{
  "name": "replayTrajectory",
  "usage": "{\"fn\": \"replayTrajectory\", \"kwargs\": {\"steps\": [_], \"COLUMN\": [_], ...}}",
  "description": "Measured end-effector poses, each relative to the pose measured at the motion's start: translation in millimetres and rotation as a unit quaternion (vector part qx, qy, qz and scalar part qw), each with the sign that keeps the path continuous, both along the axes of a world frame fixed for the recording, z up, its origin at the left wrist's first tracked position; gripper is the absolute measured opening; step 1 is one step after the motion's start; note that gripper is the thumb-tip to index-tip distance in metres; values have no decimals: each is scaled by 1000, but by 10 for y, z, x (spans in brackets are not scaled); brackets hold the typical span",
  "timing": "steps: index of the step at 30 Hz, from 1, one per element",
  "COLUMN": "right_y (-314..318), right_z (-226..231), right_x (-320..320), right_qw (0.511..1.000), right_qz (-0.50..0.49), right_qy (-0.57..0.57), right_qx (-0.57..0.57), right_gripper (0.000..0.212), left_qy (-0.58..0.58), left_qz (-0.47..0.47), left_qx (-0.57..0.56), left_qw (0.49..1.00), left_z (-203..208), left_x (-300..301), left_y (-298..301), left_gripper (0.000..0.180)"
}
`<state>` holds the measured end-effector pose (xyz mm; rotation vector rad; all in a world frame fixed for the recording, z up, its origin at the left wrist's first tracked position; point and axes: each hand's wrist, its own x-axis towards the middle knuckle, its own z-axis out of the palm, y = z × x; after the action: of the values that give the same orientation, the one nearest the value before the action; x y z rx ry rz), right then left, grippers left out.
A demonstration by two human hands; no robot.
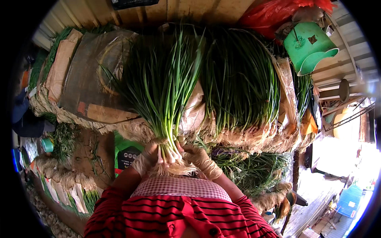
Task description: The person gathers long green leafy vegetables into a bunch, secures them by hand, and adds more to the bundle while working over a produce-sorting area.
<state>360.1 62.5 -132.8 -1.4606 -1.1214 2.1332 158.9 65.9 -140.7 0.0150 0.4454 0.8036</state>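
Note:
Both gloved hands hold a bunch of scallions or green garlic point(170, 119) upright in front of me, long green leaves fanning away from me. White bulbs and pale stringy roots point(174, 166) hang out below the grip, towards my checked apron. My left hand point(147, 155) wraps the left side of the stalks just above the bulbs. On the other side my right hand point(197, 158) is closed with its thumb and fingers against the stalks near the bulbs. Behind the bunch lies a thick row of similar greens point(242, 83), roots facing me.
A dark sheet point(89, 67) and brown paper cover the pile at left. Cut leaves point(250, 170) are heaped at right, below the row. A green broken bucket point(307, 47) and red plastic point(274, 18) sit at back right. Beside my left arm stands a green-and-black bag point(126, 152).

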Motion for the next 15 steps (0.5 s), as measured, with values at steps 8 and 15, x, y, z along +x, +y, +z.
{"fn": "replayTrajectory", "kwargs": {"steps": [8, 15], "right_y": [563, 969], "right_z": [-479, -514], "right_x": [-306, -24], "right_qw": [961, 975], "right_qz": [28, -111], "right_qy": [275, -12], "right_qx": [15, 192], "right_gripper": [43, 10], "left_qy": [-84, -127], "left_qz": [-8, 11], "left_qx": [24, 31], "left_qw": [996, 991], "left_z": [66, -51], "left_x": [-142, -183], "left_y": [20, -46], "left_gripper": [50, 54]}}
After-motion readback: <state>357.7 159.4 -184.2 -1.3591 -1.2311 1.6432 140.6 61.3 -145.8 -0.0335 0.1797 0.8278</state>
